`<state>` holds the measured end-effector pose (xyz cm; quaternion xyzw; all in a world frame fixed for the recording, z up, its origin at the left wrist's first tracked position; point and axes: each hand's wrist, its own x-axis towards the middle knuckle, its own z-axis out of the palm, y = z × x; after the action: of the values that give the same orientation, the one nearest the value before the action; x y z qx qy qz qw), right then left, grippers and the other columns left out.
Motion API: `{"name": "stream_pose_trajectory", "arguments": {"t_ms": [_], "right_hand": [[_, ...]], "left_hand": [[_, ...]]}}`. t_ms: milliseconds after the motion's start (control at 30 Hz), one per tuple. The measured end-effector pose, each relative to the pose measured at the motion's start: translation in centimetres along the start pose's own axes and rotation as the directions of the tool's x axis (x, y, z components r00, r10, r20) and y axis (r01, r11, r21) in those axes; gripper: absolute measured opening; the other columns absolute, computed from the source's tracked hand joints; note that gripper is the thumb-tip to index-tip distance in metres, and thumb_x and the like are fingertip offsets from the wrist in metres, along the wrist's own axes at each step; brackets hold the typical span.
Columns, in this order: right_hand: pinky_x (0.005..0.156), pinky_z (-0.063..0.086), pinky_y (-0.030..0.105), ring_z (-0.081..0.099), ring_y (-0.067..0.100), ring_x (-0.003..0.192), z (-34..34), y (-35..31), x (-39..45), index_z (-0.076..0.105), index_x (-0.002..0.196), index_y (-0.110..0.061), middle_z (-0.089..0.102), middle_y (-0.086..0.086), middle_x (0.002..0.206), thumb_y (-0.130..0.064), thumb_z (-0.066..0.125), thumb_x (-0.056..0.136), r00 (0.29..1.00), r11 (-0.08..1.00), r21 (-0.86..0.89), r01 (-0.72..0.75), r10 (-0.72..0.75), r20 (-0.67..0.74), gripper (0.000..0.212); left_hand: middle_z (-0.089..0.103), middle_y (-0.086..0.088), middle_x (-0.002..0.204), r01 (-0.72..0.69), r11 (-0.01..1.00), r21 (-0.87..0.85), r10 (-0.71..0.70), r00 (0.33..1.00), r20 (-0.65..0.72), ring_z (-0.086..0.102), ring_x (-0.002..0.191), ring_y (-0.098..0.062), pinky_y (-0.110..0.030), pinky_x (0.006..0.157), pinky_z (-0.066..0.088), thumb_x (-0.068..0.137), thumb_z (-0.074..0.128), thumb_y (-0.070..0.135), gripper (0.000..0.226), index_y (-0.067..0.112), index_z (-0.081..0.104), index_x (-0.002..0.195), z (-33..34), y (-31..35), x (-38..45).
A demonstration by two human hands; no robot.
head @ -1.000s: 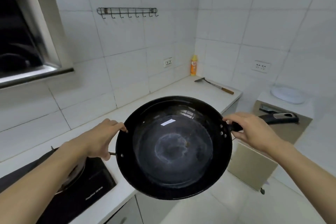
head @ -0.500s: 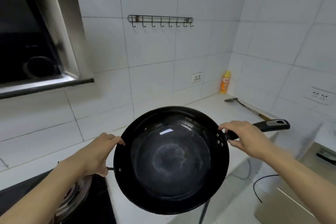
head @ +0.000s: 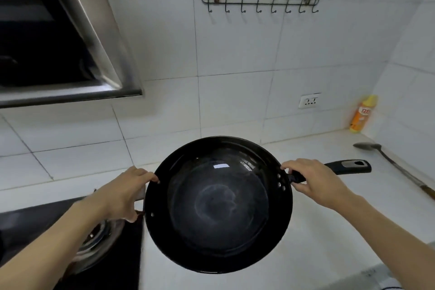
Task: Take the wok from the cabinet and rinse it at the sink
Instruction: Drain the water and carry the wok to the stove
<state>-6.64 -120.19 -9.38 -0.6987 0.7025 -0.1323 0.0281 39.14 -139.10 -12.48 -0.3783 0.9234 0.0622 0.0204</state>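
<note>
A round black wok (head: 219,205) fills the middle of the head view, held level above the white counter with its empty, shiny inside facing up. My left hand (head: 124,193) grips the small helper handle on its left rim. My right hand (head: 315,183) is closed around the base of the long black handle (head: 348,166), which points right. No sink or cabinet is in view.
A black gas stove (head: 70,242) with a metal burner lies at the lower left under a range hood (head: 58,37). A metal spatula (head: 395,165) and an orange bottle (head: 361,114) are at the right on the white counter (head: 317,231). A hook rail (head: 259,2) hangs on the tiled wall.
The view has swung left, from the counter's right end and floor toward the stove and wall. The wok stays in both hands and now hangs over the counter next to the stove.
</note>
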Motion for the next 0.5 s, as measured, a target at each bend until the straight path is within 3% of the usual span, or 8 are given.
{"name": "stream_pose_trajectory", "arguments": {"t_ms": [267, 500], "right_hand": [[0.075, 0.050, 0.036, 0.057, 0.014, 0.078, 3.2, 3.9, 7.6, 0.061, 0.110, -0.034, 0.061, -0.010, 0.085, -0.010, 0.070, 0.081, 0.980, 0.981, 0.117, 0.157, -0.169, 0.106, 0.039], [0.075, 0.049, 0.032, 0.057, 0.010, 0.078, 5.9, 2.6, 11.3, 0.061, 0.109, -0.035, 0.062, -0.012, 0.085, -0.013, 0.070, 0.081, 0.954, 0.959, 0.140, 0.248, -0.267, 0.138, 0.037]], "left_hand": [[0.044, 0.016, 0.126, 0.242, 0.970, 0.004, -0.242, 0.969, 0.042, 0.036, 0.111, -0.010, -0.023, 0.094, 0.041, 0.046, 0.075, 0.030, 0.094, 0.035, 0.041, 0.133, 0.9, 3.9, -2.1], [0.045, 0.011, 0.132, 0.332, 0.943, 0.026, -0.332, 0.936, 0.117, 0.036, 0.115, -0.011, -0.023, 0.098, 0.039, 0.051, 0.077, 0.029, 0.091, 0.033, 0.040, 0.135, 1.5, 2.9, -3.3]]}}
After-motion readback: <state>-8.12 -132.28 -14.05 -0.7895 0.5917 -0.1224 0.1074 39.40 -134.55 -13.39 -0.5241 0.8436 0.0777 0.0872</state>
